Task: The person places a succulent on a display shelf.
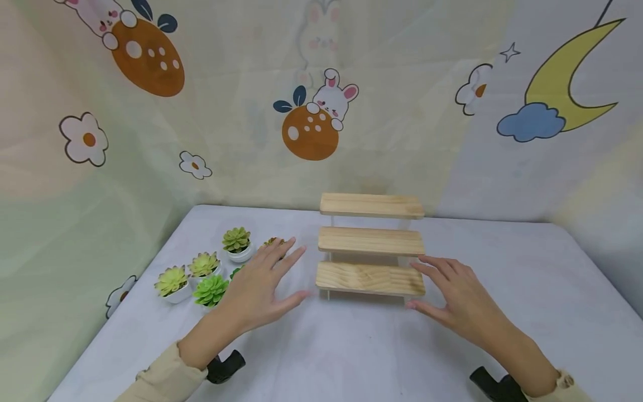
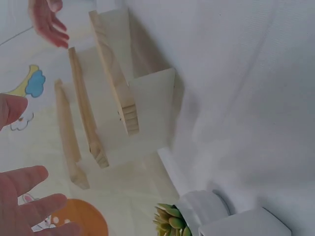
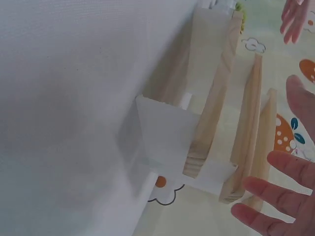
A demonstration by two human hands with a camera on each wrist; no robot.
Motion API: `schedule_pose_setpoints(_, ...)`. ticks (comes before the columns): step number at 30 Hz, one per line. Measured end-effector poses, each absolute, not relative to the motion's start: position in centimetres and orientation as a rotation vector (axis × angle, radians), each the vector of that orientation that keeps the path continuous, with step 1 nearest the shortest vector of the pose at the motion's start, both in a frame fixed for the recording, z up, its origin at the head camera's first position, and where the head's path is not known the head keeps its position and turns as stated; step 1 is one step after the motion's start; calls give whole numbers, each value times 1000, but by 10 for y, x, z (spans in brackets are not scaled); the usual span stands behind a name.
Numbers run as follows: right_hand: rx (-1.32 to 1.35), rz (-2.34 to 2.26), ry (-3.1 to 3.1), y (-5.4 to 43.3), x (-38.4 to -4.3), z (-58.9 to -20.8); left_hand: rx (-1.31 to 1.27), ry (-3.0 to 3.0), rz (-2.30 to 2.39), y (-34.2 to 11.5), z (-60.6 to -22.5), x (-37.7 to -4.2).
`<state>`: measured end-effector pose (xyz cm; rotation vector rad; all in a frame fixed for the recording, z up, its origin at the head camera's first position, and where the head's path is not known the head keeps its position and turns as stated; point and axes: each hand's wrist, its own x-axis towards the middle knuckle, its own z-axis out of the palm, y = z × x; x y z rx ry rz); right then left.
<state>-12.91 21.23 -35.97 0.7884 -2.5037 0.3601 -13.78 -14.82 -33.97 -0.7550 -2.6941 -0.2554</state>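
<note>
A three-step wooden display stand (image 1: 370, 241) with pale side panels is on the white-covered table. At its right end, my right hand (image 1: 464, 298) is held with fingers spread and thumb apart, fingertips close to the lower planks (image 3: 211, 105). My left hand (image 1: 256, 296) hovers left of the stand, fingers spread and gripping nothing. It partly covers a group of small potted succulents, among them a bright green one (image 1: 211, 290) and a yellow-green one (image 1: 172, 280). In the left wrist view, a succulent in a white pot (image 2: 203, 209) stands beside a square white pot (image 2: 246, 225).
More succulents stand at the table's left, one in a round white pot (image 1: 236, 240) and another (image 1: 204, 264) nearer. Behind the white tablecloth (image 1: 351, 357) hangs a printed fabric backdrop (image 1: 402, 111) with rabbits, flowers and a moon. Black wrist mounts (image 1: 226, 367) stick out below both sleeves.
</note>
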Motion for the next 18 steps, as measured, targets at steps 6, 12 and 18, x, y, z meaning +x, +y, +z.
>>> schedule_pose_setpoints(6, 701, 462, -2571, 215, -132, -369, -647, -2695, -360, -167, -341, -128)
schedule_pose_setpoints(12, 666, 531, -2598, 220, -138, -378, -538, -2698, -461, -184, -341, -115)
schedule_pose_setpoints(18, 624, 618, -2707, 223, -143, -381, -440, -2704, -543, -197, -339, -106)
